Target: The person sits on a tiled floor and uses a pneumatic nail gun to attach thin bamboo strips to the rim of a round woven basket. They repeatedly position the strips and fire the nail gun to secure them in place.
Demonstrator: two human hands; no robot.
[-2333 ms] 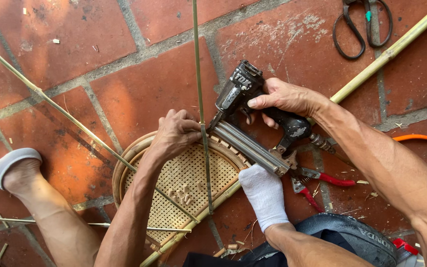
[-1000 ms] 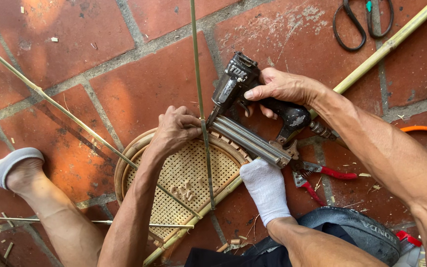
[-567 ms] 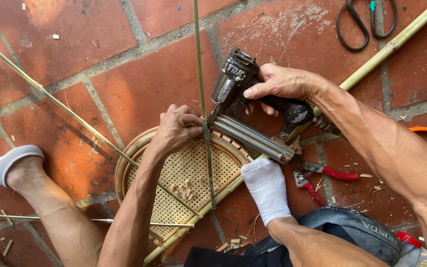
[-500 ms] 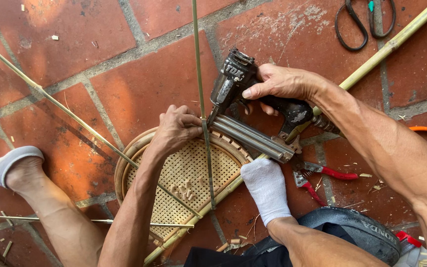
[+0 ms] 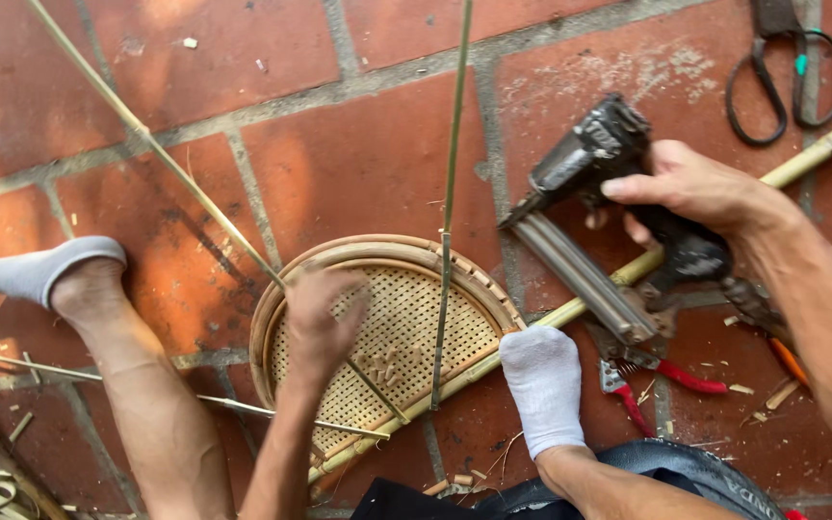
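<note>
Right hand [image 5: 695, 188] wraps the grip of the nail gun [image 5: 609, 221], lifted off the woven rattan tray [image 5: 387, 337], nose pointing left. Left hand [image 5: 320, 313] lies on the tray's weave, blurred (fingers curled, I can't tell whether they pinch anything). Thin bamboo strips [image 5: 450, 193] cross over the tray. Socked foot [image 5: 543, 385] pins a bamboo pole [image 5: 811, 154]; red pliers [image 5: 657, 376] and black scissors [image 5: 787, 63] lie on the brick floor [image 5: 358, 154].
</note>
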